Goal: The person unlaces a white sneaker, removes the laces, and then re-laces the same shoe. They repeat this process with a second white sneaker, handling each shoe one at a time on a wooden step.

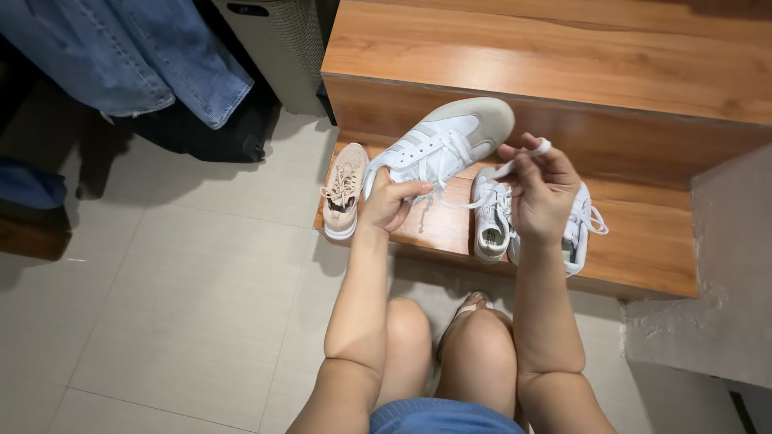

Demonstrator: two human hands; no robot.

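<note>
Your left hand (388, 202) grips the heel of a white sneaker (441, 145), tilted above the wooden step (643, 241), while your right hand (540, 191) pinches its white lace (527, 157) taut. Two white sneakers (492, 221) and a beige shoe (344, 191) rest on the step beside it. Pull too hard and the lace could slip free or jerk the sneaker from your grasp.

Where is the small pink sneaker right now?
In the head view, the pink sneaker sits at the left end of the lower wooden step, just left of the left hand gripping the white sneaker.
</note>
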